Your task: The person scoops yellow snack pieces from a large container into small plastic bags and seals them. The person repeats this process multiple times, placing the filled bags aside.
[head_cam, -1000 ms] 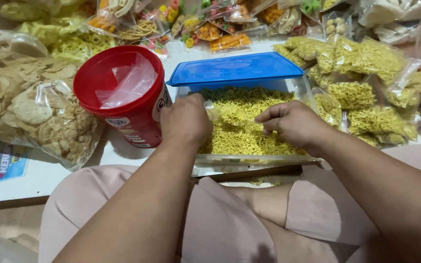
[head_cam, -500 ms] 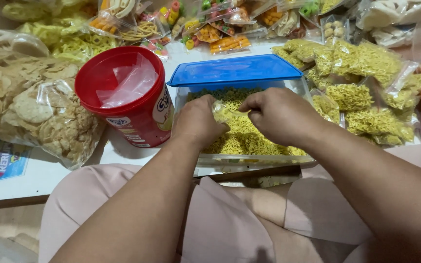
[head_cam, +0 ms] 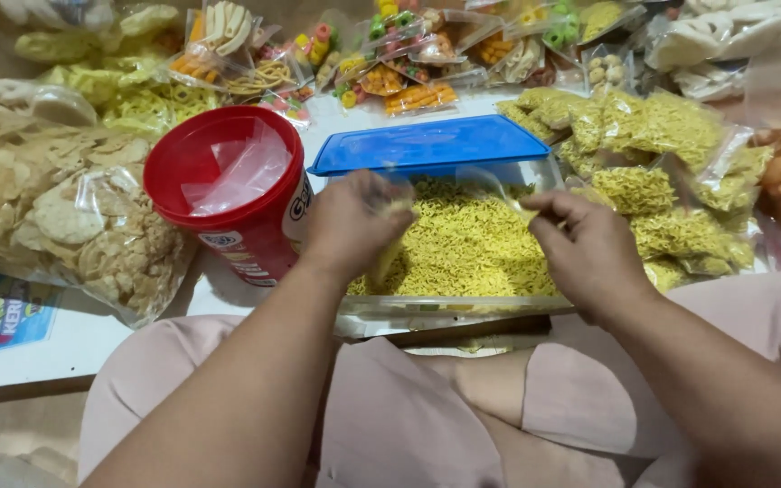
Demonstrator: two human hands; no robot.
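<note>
Centre frame: hands part over clear tub (head_cam: 463, 305) of yellow noodle snack (head_cam: 467, 248); left hand (head_cam: 350, 226) and right hand (head_cam: 589, 244) apparently pinching small clear bag (head_cam: 490, 185) open, blurred.

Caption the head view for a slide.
Both hands, left hand and right hand, stretch a small clear bag over a clear tub of yellow noodle snack.

The tub (head_cam: 535, 176) of noodles (head_cam: 467, 248) sat before the person, lid (head_cam: 427, 145) across its far edge. A can (head_cam: 228, 190) stood just left, crackers (head_cam: 56, 208) beyond it. Noodle packets (head_cam: 671, 163) lay right, mixed snacks (head_cam: 390, 54) behind.
</note>
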